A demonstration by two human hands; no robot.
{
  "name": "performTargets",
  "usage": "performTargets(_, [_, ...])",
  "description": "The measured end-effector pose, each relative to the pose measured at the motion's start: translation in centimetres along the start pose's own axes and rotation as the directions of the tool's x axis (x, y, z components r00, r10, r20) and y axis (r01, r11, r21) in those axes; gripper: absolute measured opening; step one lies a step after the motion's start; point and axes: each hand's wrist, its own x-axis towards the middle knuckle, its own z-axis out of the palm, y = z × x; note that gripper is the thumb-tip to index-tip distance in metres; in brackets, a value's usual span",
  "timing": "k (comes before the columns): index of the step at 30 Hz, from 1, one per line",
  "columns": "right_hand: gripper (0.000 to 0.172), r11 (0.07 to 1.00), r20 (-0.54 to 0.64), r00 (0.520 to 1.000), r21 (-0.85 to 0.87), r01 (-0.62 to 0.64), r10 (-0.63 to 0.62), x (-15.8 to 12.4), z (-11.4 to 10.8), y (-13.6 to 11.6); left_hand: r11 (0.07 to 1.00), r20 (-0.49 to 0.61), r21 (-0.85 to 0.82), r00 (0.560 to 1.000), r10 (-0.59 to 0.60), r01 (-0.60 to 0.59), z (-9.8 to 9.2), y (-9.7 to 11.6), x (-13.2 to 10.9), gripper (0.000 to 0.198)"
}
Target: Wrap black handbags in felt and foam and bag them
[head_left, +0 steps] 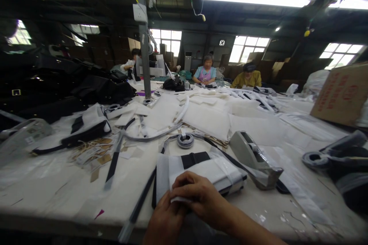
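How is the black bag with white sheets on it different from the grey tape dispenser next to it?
The bag is black with white sheets over much of it, while the tape dispenser is mostly grey. The bag looks broad and flattish; the dispenser is long and narrow. The left hand and right hand are at the bag's near edge, but neither touches the dispenser. Both things sit on the white table.

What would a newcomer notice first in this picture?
Probably the bare left hand and right hand, together at front centre by a flat black bundle partly covered in white sheeting. Next, perhaps the heap of black goods with golden fittings at far left, or the grey tape dispenser right of the bundle.
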Motion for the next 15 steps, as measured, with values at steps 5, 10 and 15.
performTargets(5, [0.033,0.989,-0.047,0.997,0.125,0.073,-0.067,-1.0,0.0,0.3,0.994,0.015,-0.095,0.999,-0.044,0.045,-0.9,0.1,0.0,0.034])
performTargets(10, [0.03,0.974,-0.041,0.987,0.161,0.161,-0.156,-1.7,-0.2,0.7,0.994,-0.047,-0.105,0.998,-0.039,0.034,-1.5,0.2,0.0,0.031])
performTargets(15, [0.03,0.982,-0.095,0.984,0.093,0.163,-0.154,-2.4,-0.3,1.3,0.994,-0.066,-0.09,0.995,-0.072,0.066,-1.3,0.5,-0.9,0.029])
